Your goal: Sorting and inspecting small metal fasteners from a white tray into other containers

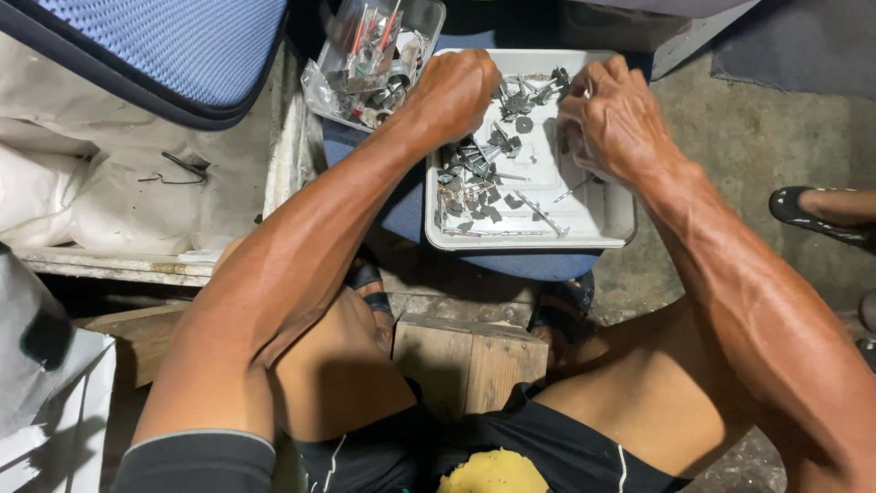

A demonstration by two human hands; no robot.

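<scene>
Metal: small grey screws and washers lie loose in a shallow white tray, mostly heaped in its left half.
Handling: the pieces look light, stiff and a little slippery (probably sharp at the tips); I judge a screw is best pinched by its shank, a washer by its rim.
Left hand: knuckles up over the tray's far left corner, fingers curled down into the heap; what they grip, I cannot tell.
Right hand: over the tray's far right side, fingers bent together, their tips hidden.
Tray's place: on a blue cushioned seat in front of the person's knees.
Nearby: a clear plastic box of mixed hardware, just left of the tray and beyond it.
</scene>
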